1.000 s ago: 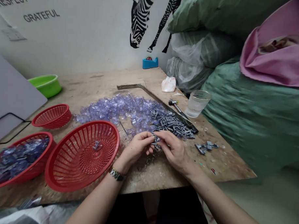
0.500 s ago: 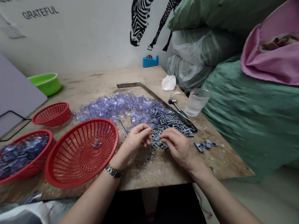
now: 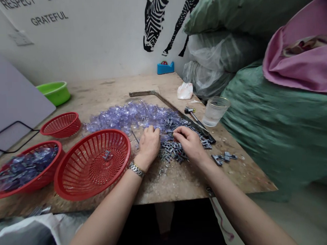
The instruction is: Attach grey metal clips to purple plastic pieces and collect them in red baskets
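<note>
My left hand [image 3: 150,142] is back-up with its fingers curled down at the near edge of a heap of clear purple plastic pieces [image 3: 117,116]. Whatever its fingertips hold is hidden behind the hand. Thumb and index finger of my right hand [image 3: 190,143] are pinched together above a pile of small grey plastic parts [image 3: 173,150]; anything between them is too small to make out. A large red basket [image 3: 71,179] stands left of my left wrist, with a small grey-and-clear piece [image 3: 106,154] inside.
Further left are a red basket of purple pieces [image 3: 28,166], a small red basket [image 3: 61,125] and a green basin [image 3: 56,93]. A bent metal bar [image 3: 173,108], a hammer [image 3: 194,114], a glass [image 3: 215,111] and grey parts [image 3: 225,157] lie rightward. Green sacks [image 3: 260,126] flank the table.
My left hand has turned back-up and reached forward to the purple heap. My right hand has moved slightly forward, still pinched. The view has shifted slightly.
</note>
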`<move>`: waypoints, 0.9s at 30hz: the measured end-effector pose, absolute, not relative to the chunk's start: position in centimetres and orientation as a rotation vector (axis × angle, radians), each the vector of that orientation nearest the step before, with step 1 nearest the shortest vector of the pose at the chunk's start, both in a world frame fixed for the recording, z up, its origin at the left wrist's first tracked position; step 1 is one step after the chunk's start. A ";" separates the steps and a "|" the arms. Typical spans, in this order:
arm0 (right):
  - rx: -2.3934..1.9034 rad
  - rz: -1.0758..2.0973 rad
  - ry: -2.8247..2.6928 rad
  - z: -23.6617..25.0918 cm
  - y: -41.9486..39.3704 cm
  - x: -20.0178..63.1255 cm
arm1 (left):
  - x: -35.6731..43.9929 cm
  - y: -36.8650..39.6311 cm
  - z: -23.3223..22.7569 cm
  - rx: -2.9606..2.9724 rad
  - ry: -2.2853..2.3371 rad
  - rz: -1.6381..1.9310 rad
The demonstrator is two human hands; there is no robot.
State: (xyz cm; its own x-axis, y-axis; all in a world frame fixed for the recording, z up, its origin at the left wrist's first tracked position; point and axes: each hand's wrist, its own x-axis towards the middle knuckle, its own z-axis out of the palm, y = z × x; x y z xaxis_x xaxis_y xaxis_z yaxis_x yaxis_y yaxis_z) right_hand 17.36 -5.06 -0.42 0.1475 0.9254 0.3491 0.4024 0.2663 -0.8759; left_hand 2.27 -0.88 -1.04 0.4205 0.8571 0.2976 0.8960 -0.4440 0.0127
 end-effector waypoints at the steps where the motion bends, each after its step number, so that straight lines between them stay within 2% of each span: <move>1: -1.308 0.625 -1.438 -0.4 -4.8 17.3 | 2.4 -0.7 -1.0 -2.510 -1.571 -0.395; 11: -1.238 0.665 -1.442 0.1 -2.6 16.1 | 2.8 0.5 -1.3 -2.540 -1.543 -0.353; 17: -1.173 0.723 -1.333 -0.1 -1.5 15.4 | 1.9 1.2 -1.5 -2.537 -1.567 -0.544; 20: -1.146 0.799 -1.209 -0.9 -1.8 15.4 | 1.6 1.4 -1.4 -2.536 -1.589 -0.869; 24: -1.128 0.941 -1.015 -1.8 -2.4 15.8 | 1.7 1.1 -1.5 -2.533 -1.668 -1.627; 27: -1.125 0.979 -0.968 -2.0 -2.7 16.1 | 2.1 0.7 -1.8 -2.588 -2.002 -2.183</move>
